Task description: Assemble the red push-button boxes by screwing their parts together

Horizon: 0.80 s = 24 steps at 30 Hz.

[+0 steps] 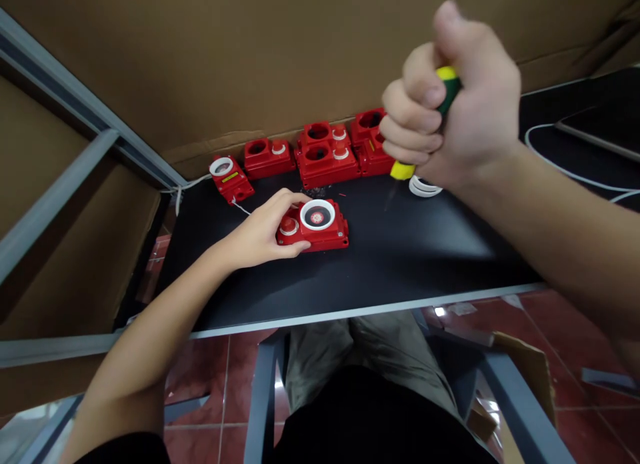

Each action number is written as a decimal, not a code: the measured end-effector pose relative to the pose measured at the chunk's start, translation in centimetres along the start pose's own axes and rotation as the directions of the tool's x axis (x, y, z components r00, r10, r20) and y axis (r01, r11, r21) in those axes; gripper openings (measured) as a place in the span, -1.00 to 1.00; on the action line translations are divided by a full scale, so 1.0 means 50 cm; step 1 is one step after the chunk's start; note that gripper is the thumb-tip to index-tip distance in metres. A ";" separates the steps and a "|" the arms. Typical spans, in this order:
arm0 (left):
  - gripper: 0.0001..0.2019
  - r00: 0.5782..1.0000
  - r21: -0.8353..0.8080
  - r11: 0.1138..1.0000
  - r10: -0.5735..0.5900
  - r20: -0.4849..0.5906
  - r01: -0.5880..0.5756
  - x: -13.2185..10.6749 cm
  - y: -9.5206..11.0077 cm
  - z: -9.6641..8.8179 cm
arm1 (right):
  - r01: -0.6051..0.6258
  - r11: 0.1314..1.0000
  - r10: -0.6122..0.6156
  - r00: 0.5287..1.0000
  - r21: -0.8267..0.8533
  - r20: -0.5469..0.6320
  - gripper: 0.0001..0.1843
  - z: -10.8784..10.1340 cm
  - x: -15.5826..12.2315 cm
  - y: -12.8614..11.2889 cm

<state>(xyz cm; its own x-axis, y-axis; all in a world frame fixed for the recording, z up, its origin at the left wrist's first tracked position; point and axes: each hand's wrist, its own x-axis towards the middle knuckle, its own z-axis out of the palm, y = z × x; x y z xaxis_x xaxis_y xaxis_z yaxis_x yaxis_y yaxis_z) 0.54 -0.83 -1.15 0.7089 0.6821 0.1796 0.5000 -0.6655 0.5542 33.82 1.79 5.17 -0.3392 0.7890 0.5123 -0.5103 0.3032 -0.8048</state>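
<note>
And there it was, the red unit (pixel 324 239) with its white ring (pixel 317 229), flat on the worktop (pixel 400 257), just in front of the row of red housings (pixel 323 176)! The left hand (pixel 265 229) had hold of it, curved into a half-open C: thumb along the near side, fingers over the far side, the red cap (pixel 289 225) framed between them. Good bracing, that, and the step, judged by eye, was all about steadiness: unit pressed flat, thumb kept low and out of the tool's path.

Over to the right hand (pixel 475 104), up high before the right end of the row! It was wrapped tight, fingers curled fully round the green-and-yellow handle of what looked like a screwdriver (pixel 450 91), the thumb up near the handle's top. The thin shaft slanted down, blurred; whether its tip touched anything, no telling. The sound play with such a tool seemed to be an upright shaft, the tip seated square in a screw head, then even pressure, lest it skid into those bracing fingers.

Elsewhere, loose white rings (pixel 425 189) lay just right of the row, and a yellow-labelled unit (pixel 234 184) sat just left of it.
</note>
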 end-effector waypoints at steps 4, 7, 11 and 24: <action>-0.26 1.000 0.005 1.000 -0.023 -0.005 0.023 0.000 -0.001 -0.001 | -0.065 0.995 0.075 0.986 -0.069 0.147 -0.25 0.075 0.001 -0.027; -0.25 0.999 0.023 0.999 -0.048 -0.005 0.048 -0.001 -0.004 0.000 | 0.094 0.994 -0.104 0.974 0.057 0.201 -0.34 0.107 -0.005 0.002; -0.25 0.999 0.035 0.998 -0.042 -0.006 0.043 0.000 -0.008 -0.001 | 0.050 0.996 -0.068 0.966 0.080 0.247 -0.36 0.094 -0.011 0.076; -0.22 1.000 0.048 0.999 -0.023 0.001 0.023 0.008 -0.021 -0.003 | -0.034 0.995 0.055 0.971 -0.092 0.232 -0.29 0.090 -0.049 0.036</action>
<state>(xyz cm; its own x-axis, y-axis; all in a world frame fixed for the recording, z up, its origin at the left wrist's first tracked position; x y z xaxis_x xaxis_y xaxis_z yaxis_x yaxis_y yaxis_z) 0.20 0.21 -1.54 0.6973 0.6973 0.1661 0.5396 -0.6631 0.5187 30.20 -2.01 3.83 -0.5403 0.6592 0.5230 -0.4233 0.3242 -0.8460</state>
